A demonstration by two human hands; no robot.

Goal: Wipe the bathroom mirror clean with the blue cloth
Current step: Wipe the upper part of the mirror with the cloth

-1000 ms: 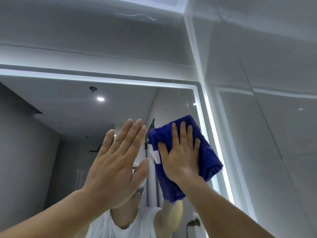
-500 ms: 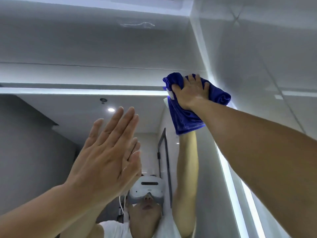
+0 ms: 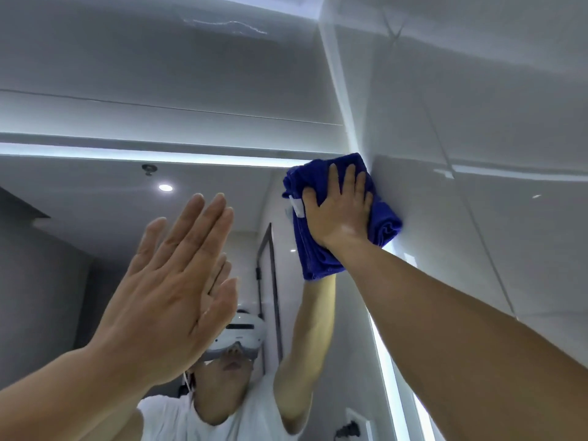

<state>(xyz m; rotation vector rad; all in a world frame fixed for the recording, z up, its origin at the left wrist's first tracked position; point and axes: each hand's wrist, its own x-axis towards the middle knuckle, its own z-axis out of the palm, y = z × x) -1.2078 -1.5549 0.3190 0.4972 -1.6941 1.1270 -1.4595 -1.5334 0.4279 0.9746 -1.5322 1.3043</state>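
The bathroom mirror (image 3: 95, 249) fills the wall ahead, edged by a lit strip along its top and right side. A folded blue cloth (image 3: 318, 253) with a white tag lies against the glass in the mirror's top right corner. My right hand (image 3: 340, 211) presses flat on the cloth, fingers spread and pointing up. My left hand (image 3: 178, 281) is raised in front of the glass to the left, fingers straight and together, palm toward the mirror; contact with the glass cannot be told.
A glossy tiled side wall (image 3: 477, 218) meets the mirror right beside the cloth. Pale wall panels (image 3: 159, 90) run above the mirror. The glass reflects a person in a white shirt, a ceiling spotlight (image 3: 165, 187) and a dark door frame.
My right hand slid the cloth up from mid-height into the mirror's top right corner, then settled slightly lower with fingers spread. My left hand stayed raised and flat.
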